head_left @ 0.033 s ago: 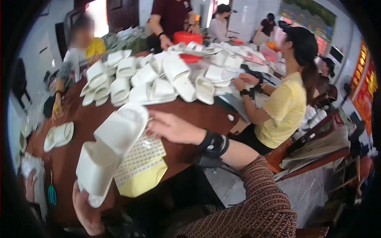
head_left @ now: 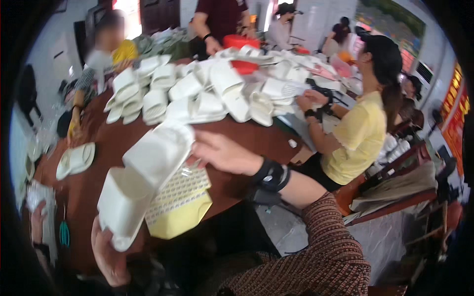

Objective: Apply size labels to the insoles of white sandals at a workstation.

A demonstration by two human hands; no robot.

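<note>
I hold a pair of white slippers over the table, set end to end and tilted. Fingers of my left hand (head_left: 108,254) are closed on the sole end of the lower slipper (head_left: 123,197). The far end of the upper slipper (head_left: 160,148) is gripped by my right hand (head_left: 224,152), its thumb and fingers at the edge. A small clear plastic piece shows below the right fingers; whether they hold it too I cannot tell. Under the slippers lies a yellow sheet of printed labels (head_left: 180,212), partly hidden by them.
A large heap of white slippers (head_left: 190,89) covers the far side of the brown table (head_left: 86,207). One slipper pair (head_left: 75,160) and teal-handled scissors (head_left: 64,232) lie left. A person in yellow (head_left: 358,133) works at the right; other people stand around the table.
The slippers and both my hands have shifted slightly up and right in the picture, along with the surroundings. My grip looks the same.
</note>
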